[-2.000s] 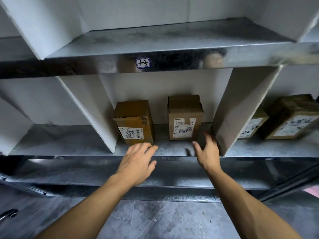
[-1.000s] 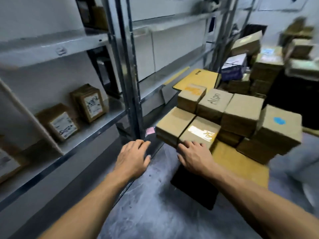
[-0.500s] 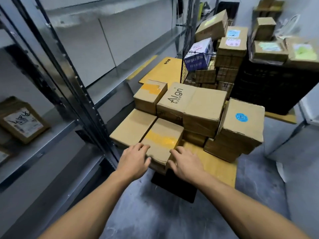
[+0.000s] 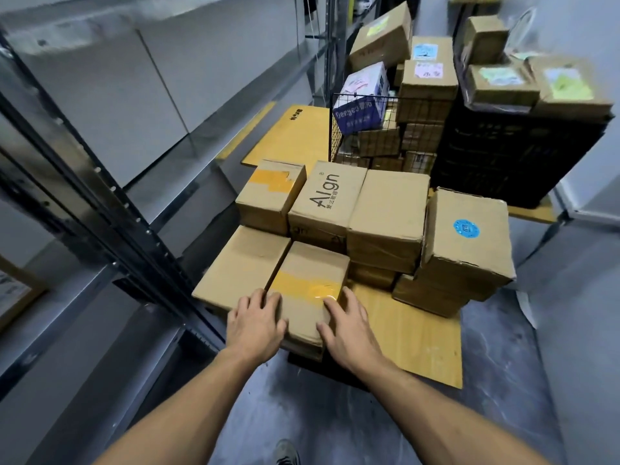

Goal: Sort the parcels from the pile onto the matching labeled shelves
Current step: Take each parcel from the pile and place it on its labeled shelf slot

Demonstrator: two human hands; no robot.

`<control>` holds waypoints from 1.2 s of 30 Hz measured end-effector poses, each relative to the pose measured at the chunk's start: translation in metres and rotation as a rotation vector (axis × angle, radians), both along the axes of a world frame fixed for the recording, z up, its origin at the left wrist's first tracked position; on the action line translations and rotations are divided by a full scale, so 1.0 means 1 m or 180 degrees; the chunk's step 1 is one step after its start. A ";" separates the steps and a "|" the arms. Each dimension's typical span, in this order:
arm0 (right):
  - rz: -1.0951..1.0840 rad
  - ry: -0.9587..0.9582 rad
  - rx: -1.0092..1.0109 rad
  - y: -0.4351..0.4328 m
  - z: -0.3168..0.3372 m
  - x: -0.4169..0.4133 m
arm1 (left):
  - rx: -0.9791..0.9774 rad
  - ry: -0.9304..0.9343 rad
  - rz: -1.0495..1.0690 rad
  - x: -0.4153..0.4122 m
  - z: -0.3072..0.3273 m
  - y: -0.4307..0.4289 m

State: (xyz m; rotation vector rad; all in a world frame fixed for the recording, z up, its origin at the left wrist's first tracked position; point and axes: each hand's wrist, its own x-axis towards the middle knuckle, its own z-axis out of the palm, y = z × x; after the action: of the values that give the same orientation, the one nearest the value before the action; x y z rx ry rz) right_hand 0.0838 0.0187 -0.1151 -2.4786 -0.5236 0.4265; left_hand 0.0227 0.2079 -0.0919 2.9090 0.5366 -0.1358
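Observation:
A pile of brown cardboard parcels sits on the floor ahead of me. The nearest one is a parcel with yellow tape (image 4: pixel 307 290) across its top. My left hand (image 4: pixel 256 325) lies on its near left corner and my right hand (image 4: pixel 349 325) on its near right edge, fingers spread over the top. The parcel rests on the pile, not lifted. To its left lies a plain flat parcel (image 4: pixel 240 266). Behind stand an "Algn" printed parcel (image 4: pixel 327 203) and a parcel with a blue round sticker (image 4: pixel 466 236).
Grey metal shelving (image 4: pixel 110 209) runs along the left, its black upright post close to the pile. A wire basket (image 4: pixel 369 129) of boxes and a black crate (image 4: pixel 510 152) topped with parcels stand behind. Flat cardboard (image 4: pixel 416 333) lies under the pile on the grey floor.
I have turned from the shelf to the floor pile. Both hands moved forward and now rest on the yellow-taped parcel.

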 end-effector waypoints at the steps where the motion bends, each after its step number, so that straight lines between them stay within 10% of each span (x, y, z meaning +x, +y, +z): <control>1: -0.0131 0.0125 0.0068 0.000 -0.001 -0.002 | -0.0018 -0.0018 0.0005 -0.001 -0.001 -0.001; 8: -0.0469 0.0656 0.0831 -0.009 -0.004 -0.021 | 0.0010 -0.0099 -0.0013 -0.016 -0.007 -0.014; 16: -0.0741 0.0849 0.1159 -0.035 -0.004 -0.033 | -0.1757 -0.0350 0.0602 -0.040 -0.022 -0.031; 32: -0.0862 0.1224 0.2493 -0.074 0.023 -0.040 | -0.2820 -0.1729 0.1023 -0.070 0.016 -0.053; 36: -0.0779 0.1457 0.2797 -0.083 0.040 -0.046 | -0.4039 -0.1557 0.1180 -0.074 0.026 -0.073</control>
State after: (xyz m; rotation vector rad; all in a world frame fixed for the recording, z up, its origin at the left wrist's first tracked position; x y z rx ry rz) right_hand 0.0383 -0.0646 -0.0755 -1.5093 -0.1501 0.5048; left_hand -0.0514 0.1353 -0.0655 1.5048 0.5760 0.2133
